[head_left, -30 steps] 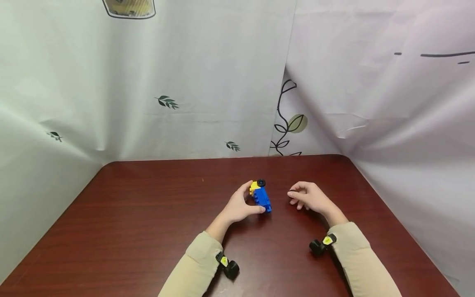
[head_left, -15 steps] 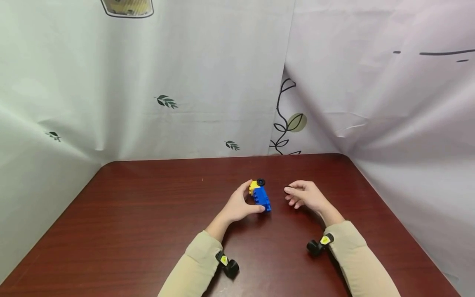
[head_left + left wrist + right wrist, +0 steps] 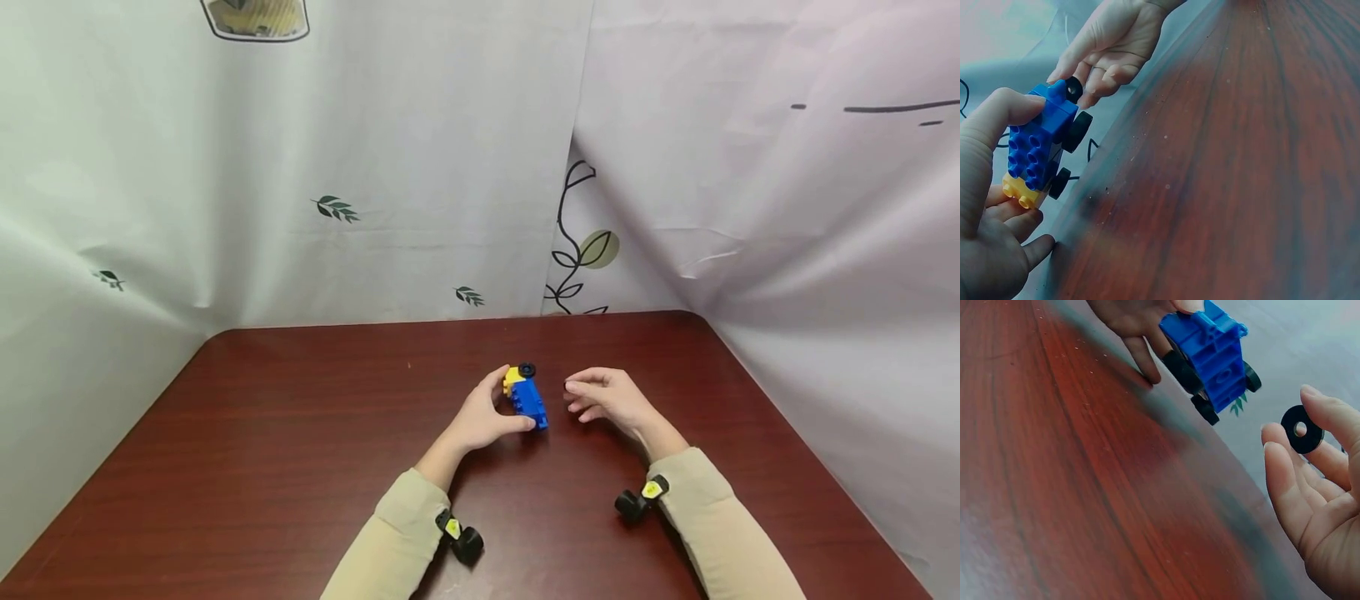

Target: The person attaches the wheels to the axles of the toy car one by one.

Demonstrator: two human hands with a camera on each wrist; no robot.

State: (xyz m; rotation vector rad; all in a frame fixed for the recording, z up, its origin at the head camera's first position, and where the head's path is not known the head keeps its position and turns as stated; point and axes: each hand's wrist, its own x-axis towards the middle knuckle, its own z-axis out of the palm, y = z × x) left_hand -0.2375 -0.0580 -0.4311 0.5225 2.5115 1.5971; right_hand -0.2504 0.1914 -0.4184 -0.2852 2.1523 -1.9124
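My left hand (image 3: 477, 419) grips a toy car (image 3: 529, 402) built of blocks, a studded blue body with a yellow block (image 3: 1022, 190) at one end. Its thumb presses one end and its fingers support the other. In the right wrist view the ribbed blue underside (image 3: 1219, 362) faces the camera, with three black wheels fitted and a bare blue peg (image 3: 1243, 330) at one corner. To the right of the car, my right hand (image 3: 609, 398) pinches a loose black wheel (image 3: 1290, 425) with a centre hole between thumb and fingers. A gap separates this wheel from the car.
Both hands are over a dark reddish-brown wooden table (image 3: 300, 433). A pale printed cloth (image 3: 450, 167) hangs behind it and along the sides. Black cameras are strapped to the left sleeve (image 3: 397, 525) and right sleeve (image 3: 720, 517).
My right hand has moved a little to the left with the wheel, closer to the toy car. The left hand and the car have stayed in place.
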